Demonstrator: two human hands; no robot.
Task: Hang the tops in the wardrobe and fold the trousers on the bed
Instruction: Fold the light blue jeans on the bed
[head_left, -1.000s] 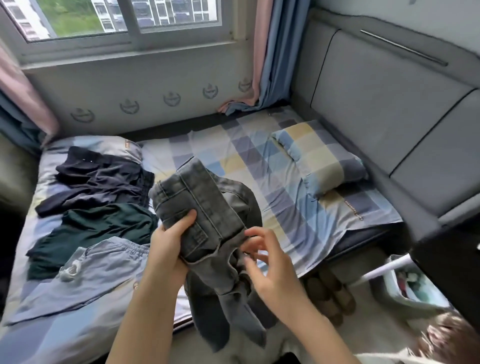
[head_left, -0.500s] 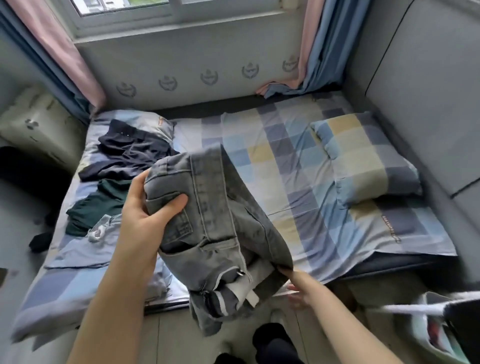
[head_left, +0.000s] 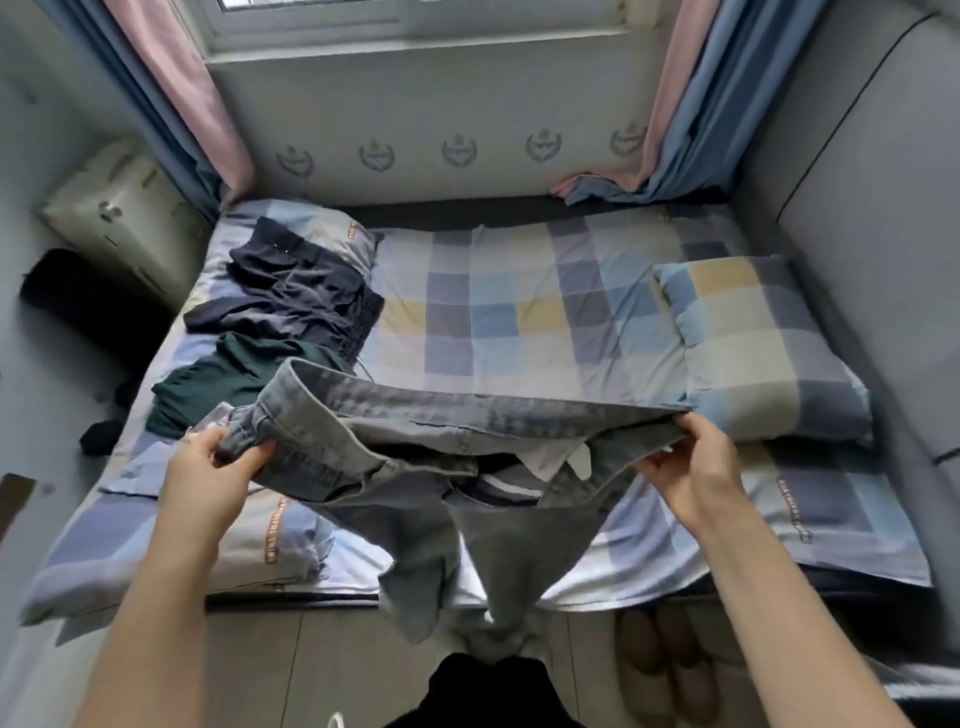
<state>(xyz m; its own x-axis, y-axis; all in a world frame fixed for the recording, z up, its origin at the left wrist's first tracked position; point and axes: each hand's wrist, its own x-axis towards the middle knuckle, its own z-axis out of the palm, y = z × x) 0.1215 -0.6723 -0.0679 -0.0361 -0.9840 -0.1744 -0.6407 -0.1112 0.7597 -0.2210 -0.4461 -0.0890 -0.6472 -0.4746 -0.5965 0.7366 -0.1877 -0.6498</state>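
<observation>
Grey jeans (head_left: 415, 415) hang stretched by the waistband above the near edge of the bed (head_left: 519, 312), legs dangling towards the floor. My left hand (head_left: 208, 478) grips the waistband's left end. My right hand (head_left: 696, 467) pinches its right end. On the bed's left side lie a dark navy garment (head_left: 291, 291) and a dark green garment (head_left: 218, 374). A light blue garment (head_left: 150, 467) is mostly hidden behind my left hand.
A checked pillow (head_left: 753, 343) lies on the right of the bed against the grey padded headboard (head_left: 857, 182). Curtains (head_left: 176, 93) hang at both back corners under the window. Slippers (head_left: 660, 654) sit on the floor at the bed's edge. A dark object (head_left: 98, 436) lies left.
The bunched jeans have been spread out: my right hand came up from below and took the waistband's right end, my left moved to the left end. The view tilted down towards the bed.
</observation>
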